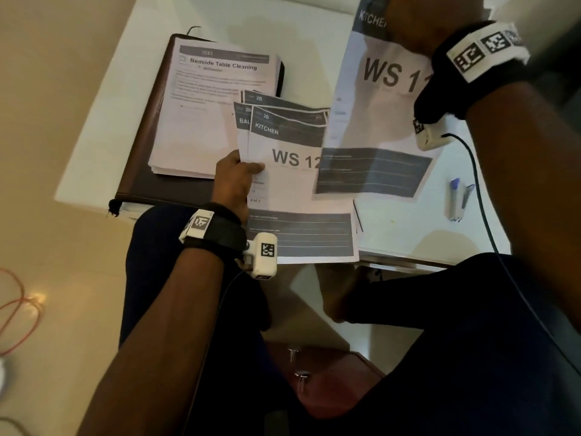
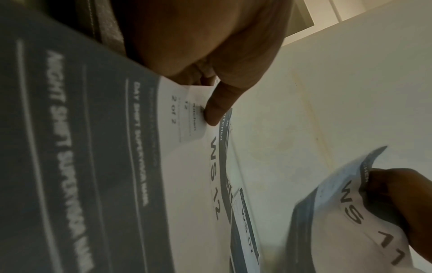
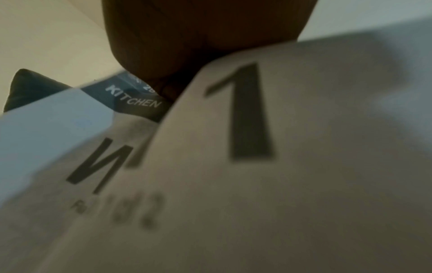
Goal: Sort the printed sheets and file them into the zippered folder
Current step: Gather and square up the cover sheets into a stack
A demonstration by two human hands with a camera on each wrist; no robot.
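My left hand (image 1: 235, 174) pinches a fanned bundle of printed sheets (image 1: 295, 184) by its left edge; the top one reads KITCHEN WS 12. In the left wrist view the thumb (image 2: 217, 109) presses on that WS 12 sheet (image 2: 187, 166). My right hand (image 1: 412, 23) holds a single sheet marked KITCHEN WS 11 (image 1: 377, 121) up by its top, above and right of the bundle; the right wrist view shows this sheet (image 3: 280, 166) close and blurred. A dark brown zippered folder (image 1: 138, 165) lies on the white table (image 1: 103, 121) with a stack headed Bedside Table Cleaning (image 1: 204, 114) on it.
A stapler with a blue top (image 1: 459, 199) lies on the table at the right. A cable (image 1: 490, 221) hangs from my right wrist. Below the table edge are my dark-clothed legs (image 1: 471, 341) and a brown drawer front with metal knobs (image 1: 301, 376). Orange cord (image 1: 22, 309) lies on the floor.
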